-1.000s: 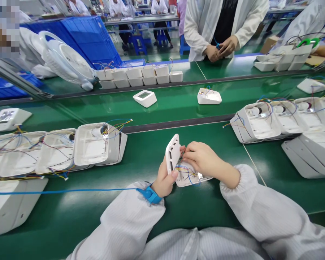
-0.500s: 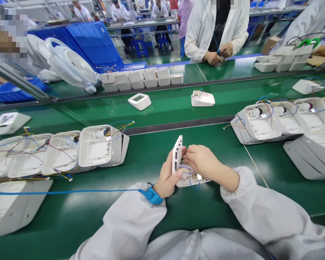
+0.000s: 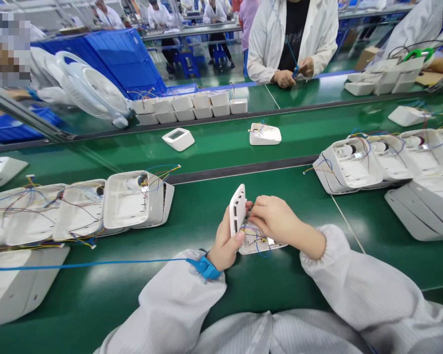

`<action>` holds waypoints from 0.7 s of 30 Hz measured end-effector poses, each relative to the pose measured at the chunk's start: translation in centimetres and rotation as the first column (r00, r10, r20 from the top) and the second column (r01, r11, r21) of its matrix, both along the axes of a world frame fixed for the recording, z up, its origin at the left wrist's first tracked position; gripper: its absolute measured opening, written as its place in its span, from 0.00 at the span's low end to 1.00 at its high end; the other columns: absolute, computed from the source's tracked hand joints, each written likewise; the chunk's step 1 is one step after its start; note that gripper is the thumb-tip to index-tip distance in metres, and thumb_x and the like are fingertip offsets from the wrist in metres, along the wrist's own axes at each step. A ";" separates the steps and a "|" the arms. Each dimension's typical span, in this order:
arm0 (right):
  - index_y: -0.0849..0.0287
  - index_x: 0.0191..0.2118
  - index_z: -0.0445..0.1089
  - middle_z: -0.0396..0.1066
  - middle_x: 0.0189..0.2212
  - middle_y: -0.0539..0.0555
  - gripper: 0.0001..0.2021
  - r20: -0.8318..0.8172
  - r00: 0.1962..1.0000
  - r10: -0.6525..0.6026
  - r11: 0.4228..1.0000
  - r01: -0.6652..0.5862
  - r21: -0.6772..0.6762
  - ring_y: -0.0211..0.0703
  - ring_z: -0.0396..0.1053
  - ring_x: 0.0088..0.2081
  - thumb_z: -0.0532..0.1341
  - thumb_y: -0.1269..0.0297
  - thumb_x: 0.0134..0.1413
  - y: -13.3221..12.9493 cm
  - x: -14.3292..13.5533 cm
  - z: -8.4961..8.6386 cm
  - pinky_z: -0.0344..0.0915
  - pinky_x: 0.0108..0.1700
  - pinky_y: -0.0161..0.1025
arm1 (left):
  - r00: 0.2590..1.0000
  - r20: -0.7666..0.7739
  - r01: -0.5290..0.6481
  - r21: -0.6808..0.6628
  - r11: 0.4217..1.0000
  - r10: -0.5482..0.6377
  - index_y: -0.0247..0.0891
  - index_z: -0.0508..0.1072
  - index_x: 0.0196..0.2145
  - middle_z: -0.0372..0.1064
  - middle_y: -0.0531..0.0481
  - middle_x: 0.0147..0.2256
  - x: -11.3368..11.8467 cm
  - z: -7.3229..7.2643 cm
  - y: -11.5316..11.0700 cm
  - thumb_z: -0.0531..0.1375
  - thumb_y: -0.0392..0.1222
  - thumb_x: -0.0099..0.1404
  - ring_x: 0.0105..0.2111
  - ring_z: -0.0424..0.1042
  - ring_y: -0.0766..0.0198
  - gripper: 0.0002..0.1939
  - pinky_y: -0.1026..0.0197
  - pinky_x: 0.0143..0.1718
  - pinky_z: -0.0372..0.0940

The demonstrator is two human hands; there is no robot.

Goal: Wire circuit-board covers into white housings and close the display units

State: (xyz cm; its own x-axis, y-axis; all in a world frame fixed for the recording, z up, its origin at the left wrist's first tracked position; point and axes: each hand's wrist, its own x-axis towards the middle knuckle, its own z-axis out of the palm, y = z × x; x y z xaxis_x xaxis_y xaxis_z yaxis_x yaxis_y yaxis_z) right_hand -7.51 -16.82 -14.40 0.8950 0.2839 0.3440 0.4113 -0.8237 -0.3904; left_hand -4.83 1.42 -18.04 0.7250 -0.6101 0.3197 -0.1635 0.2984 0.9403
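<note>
My left hand (image 3: 224, 242) is closed around a white slotted plastic cover (image 3: 237, 210), held upright on edge. Just right of it, my right hand (image 3: 273, 216) has its fingers pinched together at the cover's inner side; what they grip is hidden behind the fingers, near some thin wires. Beneath both hands lies an open white plastic housing (image 3: 266, 246) with blue, yellow and dark wires inside. A blue wrist strap (image 3: 208, 268) with a cord running left is on my left wrist.
Rows of open white housings with wires stand at left (image 3: 127, 204) and right (image 3: 358, 164). Past a dark rail (image 3: 221, 172), white units (image 3: 179, 139) lie on the green belt. Across it, a co-worker (image 3: 291, 44) handles a blue tool. A fan (image 3: 96, 91) stands far left.
The cover in my left hand has tilted slightly, showing more of its slotted face. Units on the belt have shifted left. My right hand stays at the cover.
</note>
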 end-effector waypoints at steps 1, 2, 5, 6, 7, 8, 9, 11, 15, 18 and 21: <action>0.60 0.29 0.73 0.65 0.28 0.52 0.11 0.008 1.000 0.004 1.000 -0.004 -0.021 0.40 0.61 0.33 0.58 0.65 0.61 0.0 0.0 0.1 0.52 0.35 0.40 | 1.000 0.007 -0.001 0.013 1.000 0.001 0.35 0.57 0.64 0.54 0.36 0.62 0.0 0.1 0.0 0.56 0.54 0.66 0.62 0.55 0.43 0.33 0.42 0.62 0.52; 0.60 0.29 0.73 0.65 0.28 0.52 0.11 0.017 1.000 0.006 0.999 -0.006 -0.033 0.40 0.60 0.32 0.58 0.65 0.61 0.0 0.1 0.2 0.51 0.35 0.41 | 1.000 0.007 0.000 0.022 1.000 0.000 0.35 0.56 0.64 0.54 0.36 0.62 -0.1 0.2 0.0 0.56 0.54 0.67 0.62 0.55 0.43 0.33 0.42 0.63 0.52; 0.61 0.28 0.72 0.65 0.27 0.52 0.11 0.040 0.998 0.038 0.999 -0.036 -0.039 0.40 0.60 0.32 0.58 0.67 0.61 0.0 0.2 0.3 0.51 0.36 0.41 | 1.000 0.000 0.009 0.035 0.999 -0.009 0.34 0.56 0.64 0.54 0.36 0.62 -0.1 0.4 -0.1 0.55 0.55 0.67 0.62 0.55 0.43 0.34 0.42 0.62 0.52; 0.62 0.28 0.72 0.65 0.26 0.52 0.11 0.047 0.998 0.047 0.998 -0.045 -0.035 0.40 0.61 0.32 0.58 0.67 0.61 0.1 0.2 0.2 0.52 0.36 0.41 | 1.000 0.001 0.006 0.038 0.999 -0.006 0.34 0.57 0.64 0.54 0.36 0.62 -0.1 0.5 -0.2 0.55 0.55 0.67 0.62 0.56 0.43 0.34 0.42 0.62 0.53; 0.62 0.28 0.73 0.65 0.26 0.53 0.11 0.053 0.997 0.049 0.998 -0.047 -0.031 0.41 0.61 0.32 0.58 0.68 0.61 0.1 0.2 0.1 0.52 0.37 0.41 | 1.000 0.005 -0.002 0.045 0.999 0.002 0.34 0.57 0.63 0.55 0.36 0.62 -0.1 0.5 -0.2 0.55 0.56 0.66 0.61 0.56 0.43 0.34 0.42 0.62 0.53; 0.62 0.28 0.73 0.65 0.27 0.53 0.11 0.057 0.997 0.043 0.999 -0.041 -0.025 0.41 0.60 0.32 0.58 0.68 0.61 0.1 0.2 0.0 0.53 0.37 0.41 | 1.000 0.009 -0.014 0.054 0.998 0.013 0.34 0.57 0.63 0.55 0.36 0.61 -0.1 0.5 -0.2 0.55 0.56 0.66 0.61 0.56 0.43 0.34 0.43 0.62 0.54; 0.62 0.28 0.73 0.65 0.27 0.53 0.11 0.057 0.998 0.031 0.999 -0.030 -0.014 0.41 0.61 0.32 0.58 0.68 0.61 0.2 0.2 -0.2 0.53 0.37 0.41 | 1.000 0.013 -0.025 0.063 0.998 0.025 0.34 0.58 0.63 0.56 0.36 0.61 -0.1 0.5 -0.3 0.55 0.57 0.66 0.61 0.57 0.43 0.35 0.43 0.61 0.54; 0.62 0.29 0.74 0.66 0.29 0.54 0.11 0.034 0.999 0.014 1.000 -0.015 0.028 0.41 0.61 0.33 0.59 0.68 0.61 0.2 0.1 -0.3 0.55 0.37 0.40 | 0.999 0.022 -0.031 0.070 0.997 0.030 0.33 0.58 0.63 0.57 0.36 0.60 0.0 0.5 -0.3 0.55 0.57 0.65 0.61 0.57 0.43 0.35 0.43 0.61 0.54; 0.61 0.35 0.75 0.69 0.35 0.54 0.06 -0.067 0.998 0.015 0.983 -0.003 0.186 0.41 0.65 0.40 0.61 0.65 0.59 -0.5 0.0 0.2 0.60 0.43 0.37 | 1.000 0.025 0.000 0.017 1.000 -0.001 0.35 0.55 0.63 0.55 0.35 0.60 0.2 0.3 0.0 0.56 0.55 0.66 0.60 0.57 0.45 0.34 0.43 0.61 0.54; 0.60 0.43 0.74 0.72 0.41 0.54 0.09 -0.254 0.967 -0.030 0.970 0.089 0.224 0.41 0.68 0.42 0.63 0.68 0.56 -1.9 0.3 1.2 0.62 0.46 0.37 | 0.998 0.044 -0.048 0.032 0.998 0.047 0.36 0.54 0.63 0.57 0.36 0.59 0.4 0.3 0.1 0.57 0.56 0.65 0.58 0.60 0.47 0.35 0.45 0.60 0.55; 0.59 0.41 0.75 0.74 0.39 0.52 0.08 -0.461 0.882 -0.093 0.974 0.176 0.140 0.41 0.70 0.39 0.61 0.69 0.56 -3.0 0.6 1.8 0.62 0.40 0.37 | 0.997 0.055 -0.062 0.045 0.997 0.060 0.36 0.56 0.62 0.58 0.37 0.57 0.5 0.3 0.1 0.57 0.56 0.65 0.56 0.61 0.48 0.34 0.46 0.58 0.56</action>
